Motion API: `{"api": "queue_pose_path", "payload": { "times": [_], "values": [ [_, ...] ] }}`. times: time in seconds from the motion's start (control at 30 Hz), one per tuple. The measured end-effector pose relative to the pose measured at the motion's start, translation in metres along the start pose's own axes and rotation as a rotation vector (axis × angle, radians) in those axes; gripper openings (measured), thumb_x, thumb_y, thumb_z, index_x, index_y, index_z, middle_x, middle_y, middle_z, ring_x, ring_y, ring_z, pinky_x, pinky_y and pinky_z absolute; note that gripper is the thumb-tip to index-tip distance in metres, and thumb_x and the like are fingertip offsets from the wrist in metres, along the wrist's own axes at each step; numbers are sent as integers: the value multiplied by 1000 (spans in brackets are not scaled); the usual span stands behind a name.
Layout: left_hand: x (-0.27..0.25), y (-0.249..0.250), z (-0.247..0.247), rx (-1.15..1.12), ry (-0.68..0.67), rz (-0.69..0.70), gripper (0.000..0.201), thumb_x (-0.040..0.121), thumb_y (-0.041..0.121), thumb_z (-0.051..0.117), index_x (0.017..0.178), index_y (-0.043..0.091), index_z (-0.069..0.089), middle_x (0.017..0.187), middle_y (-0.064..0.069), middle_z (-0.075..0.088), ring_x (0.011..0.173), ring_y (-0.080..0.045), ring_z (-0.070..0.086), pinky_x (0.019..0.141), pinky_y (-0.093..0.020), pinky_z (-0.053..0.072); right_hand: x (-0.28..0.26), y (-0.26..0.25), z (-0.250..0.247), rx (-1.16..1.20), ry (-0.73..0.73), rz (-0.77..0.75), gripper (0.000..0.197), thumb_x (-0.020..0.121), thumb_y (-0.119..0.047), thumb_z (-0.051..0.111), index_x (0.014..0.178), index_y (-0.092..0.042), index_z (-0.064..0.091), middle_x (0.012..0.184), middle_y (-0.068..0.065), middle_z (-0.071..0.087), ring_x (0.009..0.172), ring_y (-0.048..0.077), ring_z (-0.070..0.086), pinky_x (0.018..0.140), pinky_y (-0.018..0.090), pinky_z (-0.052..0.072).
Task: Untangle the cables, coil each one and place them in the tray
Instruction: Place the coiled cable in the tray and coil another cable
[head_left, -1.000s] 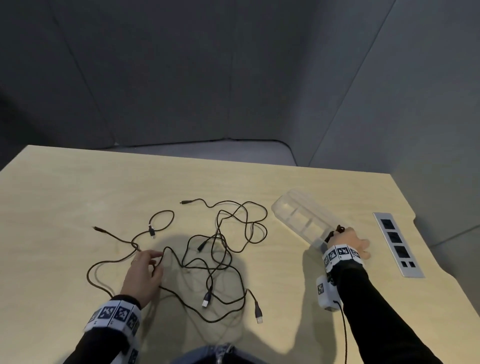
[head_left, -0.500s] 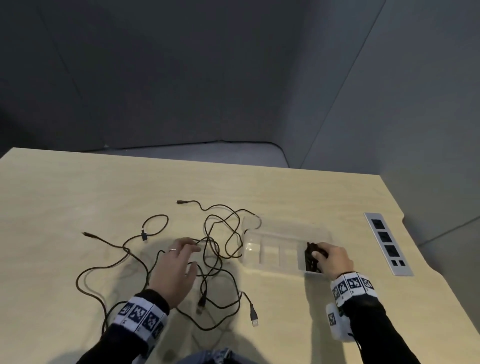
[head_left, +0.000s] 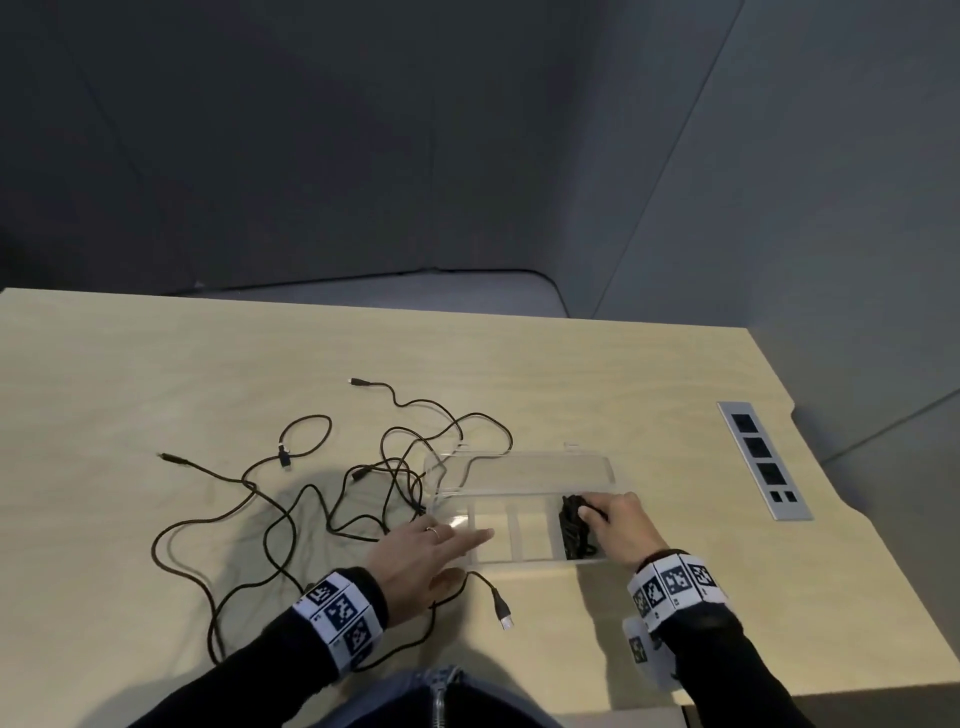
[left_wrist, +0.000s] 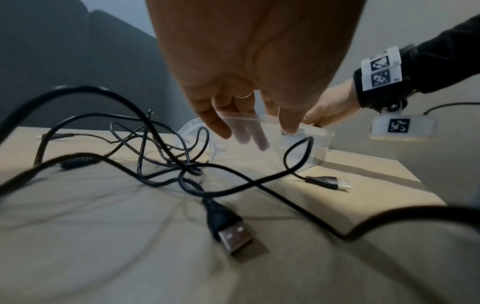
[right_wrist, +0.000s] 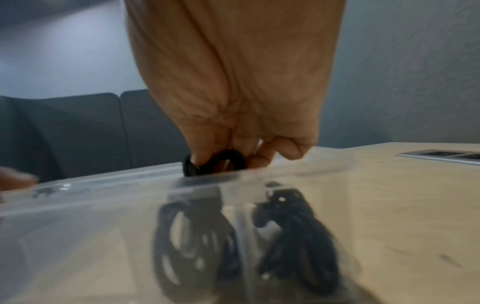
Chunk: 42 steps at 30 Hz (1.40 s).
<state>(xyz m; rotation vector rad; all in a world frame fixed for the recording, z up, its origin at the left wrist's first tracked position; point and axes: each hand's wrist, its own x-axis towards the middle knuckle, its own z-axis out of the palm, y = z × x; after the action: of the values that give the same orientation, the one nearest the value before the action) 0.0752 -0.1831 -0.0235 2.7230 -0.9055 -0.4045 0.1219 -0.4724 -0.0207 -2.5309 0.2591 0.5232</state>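
A clear compartmented tray (head_left: 519, 558) lies in front of me, its lid (head_left: 524, 470) folded open behind it. My right hand (head_left: 592, 514) grips a coiled black cable (head_left: 574, 525) in the rightmost compartment; in the right wrist view the fingers (right_wrist: 259, 152) curl round the coiled cable (right_wrist: 215, 162). My left hand (head_left: 467, 540) lies with straight fingers on the tray's left end, and its fingertips (left_wrist: 246, 135) show through the clear tray wall (left_wrist: 311, 142). A tangle of black cables (head_left: 311, 499) sprawls left of the tray, partly under the lid. One USB plug (head_left: 504, 616) lies near the front edge.
A metal socket strip (head_left: 763, 457) is set into the wooden table (head_left: 156, 364) at the right, near a notched edge. Grey padded walls stand behind the table. A second USB plug (left_wrist: 231, 232) lies below my left wrist.
The tray has come from the right, where it lay at an angle, to straight in front of me. My left hand has left the tangle and moved right onto the tray. The right hand keeps the coil.
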Motion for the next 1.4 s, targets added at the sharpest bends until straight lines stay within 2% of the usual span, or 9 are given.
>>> {"api": "queue_pose_path", "payload": {
  "times": [0.17, 0.3, 0.47, 0.57, 0.77, 0.9, 1.0, 1.23, 1.4],
  "values": [
    [5, 2, 0, 100, 15, 80, 51, 91, 47, 18, 132, 39, 46, 108, 6, 68, 93, -20, 57, 82, -33, 49, -17, -34, 4, 62, 251, 132, 14, 87, -11, 61, 87, -5, 73, 90, 14, 71, 90, 30, 63, 69, 24, 43],
    [5, 4, 1, 53, -48, 69, 66, 84, 49, 4, 137, 38, 42, 118, 5, 63, 103, -22, 50, 91, -36, 42, -12, -41, 19, 94, 459, 91, 15, 82, 2, 58, 75, -1, 71, 81, 16, 70, 80, 31, 63, 63, 26, 41],
    [6, 5, -1, 31, -97, 32, 79, 73, 51, -9, 142, 42, 30, 125, 7, 57, 112, -21, 43, 93, -35, 32, -19, -43, 37, -119, 345, 65, 30, 95, -23, 48, 121, -10, 56, 133, 11, 49, 121, 32, 34, 94, 41, 31],
    [7, 3, 3, 34, -105, 24, 79, 73, 52, -10, 142, 44, 28, 124, 4, 57, 113, -22, 42, 92, -37, 32, -23, -46, 45, -119, 395, 32, 46, 89, -31, 59, 127, -7, 49, 137, 18, 33, 120, 34, 28, 98, 46, 27],
    [7, 5, 1, 55, -138, 5, 69, 80, 49, -4, 143, 44, 25, 127, 6, 55, 114, -21, 41, 93, -37, 32, -14, -54, 36, 720, 544, 160, 2, 93, -10, 51, 93, -9, 48, 97, 11, 52, 80, 18, 57, 67, 22, 46],
    [7, 6, -2, 43, -110, 15, 71, 80, 48, -4, 143, 42, 28, 126, 5, 55, 115, -22, 41, 95, -36, 32, -12, -39, 37, 195, 513, -40, 13, 87, -2, 60, 95, -1, 69, 98, 15, 63, 96, 34, 59, 77, 27, 38],
    [6, 6, -3, 45, -137, 32, 78, 75, 49, -6, 141, 40, 33, 122, 3, 58, 112, -24, 45, 94, -37, 34, -13, -39, 23, -209, 518, -72, 11, 88, -17, 62, 86, -18, 73, 90, 3, 69, 100, 26, 55, 72, 31, 18],
    [5, 1, -1, 98, -194, 32, 42, 81, 40, 32, 116, 47, 54, 77, 23, 62, 72, -8, 58, 57, -25, 49, 0, -48, -12, -136, 213, 198, 13, 85, -31, 63, 94, -29, 72, 100, 2, 72, 99, 25, 62, 88, 33, 45],
    [4, 3, -8, 77, -171, 5, 55, 87, 44, 14, 136, 41, 39, 112, 5, 63, 104, -25, 52, 85, -41, 42, 0, -67, -11, -403, 195, 182, 16, 88, -26, 57, 97, -19, 69, 97, 5, 71, 92, 24, 65, 75, 27, 46]
  ]
}}
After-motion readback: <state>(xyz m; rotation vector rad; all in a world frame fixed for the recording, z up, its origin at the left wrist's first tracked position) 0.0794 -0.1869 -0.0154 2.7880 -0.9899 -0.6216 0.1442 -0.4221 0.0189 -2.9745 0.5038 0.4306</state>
